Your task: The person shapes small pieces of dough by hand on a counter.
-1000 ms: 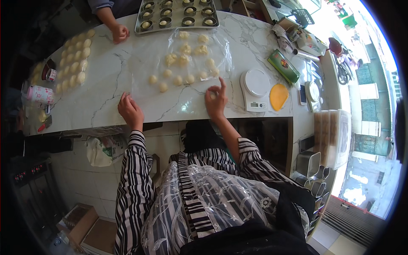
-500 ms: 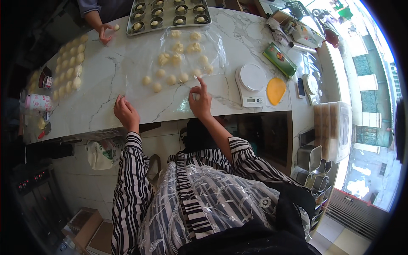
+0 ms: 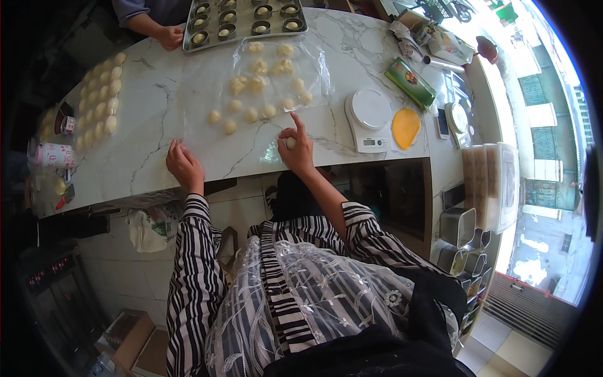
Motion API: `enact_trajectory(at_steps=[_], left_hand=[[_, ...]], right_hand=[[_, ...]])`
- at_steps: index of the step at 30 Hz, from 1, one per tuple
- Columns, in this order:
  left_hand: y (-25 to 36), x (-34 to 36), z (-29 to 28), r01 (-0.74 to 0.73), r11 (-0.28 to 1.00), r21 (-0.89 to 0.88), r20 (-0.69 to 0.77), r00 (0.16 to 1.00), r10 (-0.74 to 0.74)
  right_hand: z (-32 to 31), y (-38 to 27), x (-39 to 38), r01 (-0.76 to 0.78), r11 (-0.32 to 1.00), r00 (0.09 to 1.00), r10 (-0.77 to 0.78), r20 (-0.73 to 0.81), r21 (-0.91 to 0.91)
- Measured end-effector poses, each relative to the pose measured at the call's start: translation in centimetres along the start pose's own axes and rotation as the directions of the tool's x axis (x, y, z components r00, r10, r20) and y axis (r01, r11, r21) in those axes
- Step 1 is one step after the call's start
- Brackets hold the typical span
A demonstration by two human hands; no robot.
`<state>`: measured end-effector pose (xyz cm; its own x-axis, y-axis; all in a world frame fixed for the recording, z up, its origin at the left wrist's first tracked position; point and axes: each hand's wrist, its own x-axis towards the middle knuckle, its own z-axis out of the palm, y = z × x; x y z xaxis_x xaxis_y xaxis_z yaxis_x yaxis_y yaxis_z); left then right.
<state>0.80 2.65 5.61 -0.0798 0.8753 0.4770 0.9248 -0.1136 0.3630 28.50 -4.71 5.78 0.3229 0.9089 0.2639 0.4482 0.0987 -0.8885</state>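
At the near edge of the marble counter, my right hand (image 3: 299, 151) curls its thumb and fingers around a small pale dough ball (image 3: 290, 143), the index finger pointing away from me. My left hand (image 3: 186, 168) rests at the same edge, loosely bent, its fingers stretched forward and close together; no object shows in it. Beyond my hands lies a clear plastic sheet (image 3: 207, 88). On it are several smooth dough balls (image 3: 252, 114), the nearest just past my right fingertip, and several rougher yellowish lumps (image 3: 258, 84) farther back.
A tray (image 3: 242, 39) of metal rings with dough balls stands at the far side, a co-worker's hand (image 3: 171, 38) at its edge. Rows of dough balls (image 3: 100, 100) lie left. On the right are a white scale (image 3: 369, 116), an orange scraper-like piece (image 3: 406, 129) and a green box (image 3: 410, 81).
The co-worker's hand has left the counter, where it was beside a dough ball, and is now by the tray. The dough ball in my right hand shows more clearly; my left hand has barely moved.
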Motion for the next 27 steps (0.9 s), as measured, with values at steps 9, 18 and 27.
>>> enact_trajectory(at_steps=[9,18,27], left_hand=[[0.3,0.1,0.2,-0.007,1.0,-0.013,-0.011,1.0,0.007],[0.0,-0.2,0.1,-0.007,1.0,0.005,-0.029,1.0,0.008],[0.1,0.1,0.0,0.009,1.0,-0.017,-0.03,1.0,-0.01]], right_hand=[[-6.1,-1.4,0.8,0.099,0.987,0.954,-0.057,0.294,-0.128],[-6.6,-1.6,2.1,-0.022,0.991,0.907,0.075,0.415,-0.132],[-4.1,-1.7,0.6,0.158,0.946,0.976,-0.193,-0.099,-0.284]])
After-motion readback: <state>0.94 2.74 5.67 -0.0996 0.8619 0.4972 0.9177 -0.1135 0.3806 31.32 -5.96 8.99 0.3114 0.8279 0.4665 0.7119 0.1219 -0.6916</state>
